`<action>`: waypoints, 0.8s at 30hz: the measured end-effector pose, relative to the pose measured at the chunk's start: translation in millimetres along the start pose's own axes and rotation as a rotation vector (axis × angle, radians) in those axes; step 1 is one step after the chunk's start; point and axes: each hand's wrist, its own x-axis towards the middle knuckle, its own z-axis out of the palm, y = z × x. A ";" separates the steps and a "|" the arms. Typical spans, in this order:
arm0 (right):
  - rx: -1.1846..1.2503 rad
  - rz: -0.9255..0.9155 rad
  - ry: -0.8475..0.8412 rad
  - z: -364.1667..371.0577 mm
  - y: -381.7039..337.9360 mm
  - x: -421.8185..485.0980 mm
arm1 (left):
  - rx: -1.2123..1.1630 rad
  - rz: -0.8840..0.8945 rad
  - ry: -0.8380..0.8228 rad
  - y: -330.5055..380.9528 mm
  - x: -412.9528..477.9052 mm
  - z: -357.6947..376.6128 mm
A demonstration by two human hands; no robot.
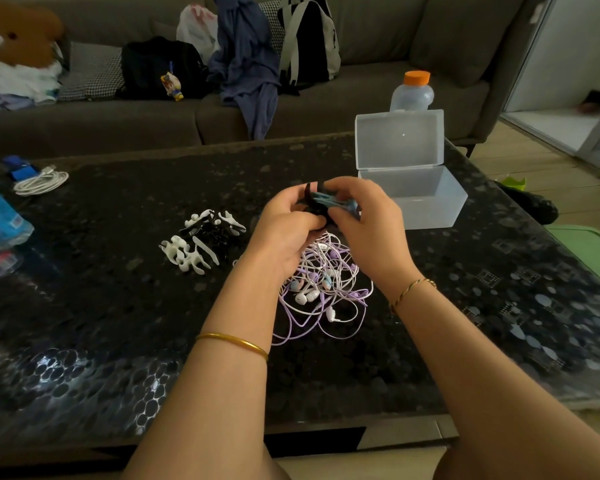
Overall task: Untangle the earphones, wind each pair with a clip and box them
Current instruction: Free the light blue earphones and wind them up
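head | left hand (284, 223): fingers (291, 197) round black clip (310, 199) — right hand (364, 216): pinching blue earphones (335, 201)

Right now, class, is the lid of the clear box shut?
No, the lid stands upright and open behind the box.

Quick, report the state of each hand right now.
Left hand: closed, gripping the black clip.
Right hand: closed, pinching the blue earphones wound on that clip.
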 end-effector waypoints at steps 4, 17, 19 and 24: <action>0.102 0.073 0.016 -0.7 2.4 1.8 | 0.023 0.039 0.055 -1.2 -0.2 -1.3; -0.141 -0.222 0.061 0.9 6.8 3.4 | -0.158 -0.072 -0.051 9.8 -7.0 -0.3; -0.142 -0.247 0.089 3.5 6.0 1.9 | -0.158 -0.027 0.026 7.6 -6.4 1.2; -0.102 -0.105 0.100 9.5 6.4 1.4 | -0.133 0.038 0.145 4.4 -4.5 3.3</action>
